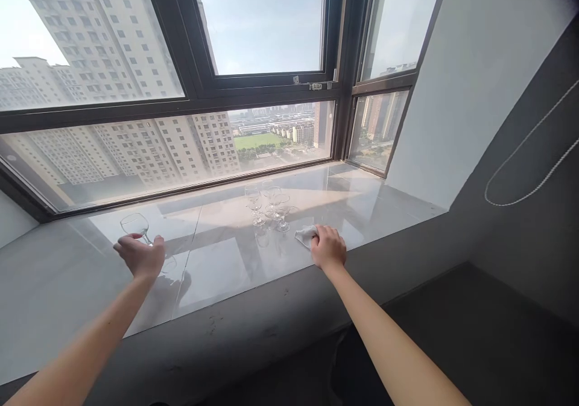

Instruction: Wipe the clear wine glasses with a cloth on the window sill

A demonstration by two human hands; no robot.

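Observation:
My left hand (141,254) grips the stem of a clear wine glass (134,222), whose bowl tilts to the left over the glossy stone windowsill (217,261). My right hand (328,246) rests on a small white cloth (304,235) lying on the sill, fingers curled over it. Just behind the cloth three more wine glasses (268,204) stand upright in a tight group.
A large dark-framed window (199,92) runs along the back of the sill, with tall buildings outside. A white wall (470,80) closes the sill on the right. A looped white cord (534,158) hangs against the dark wall at far right.

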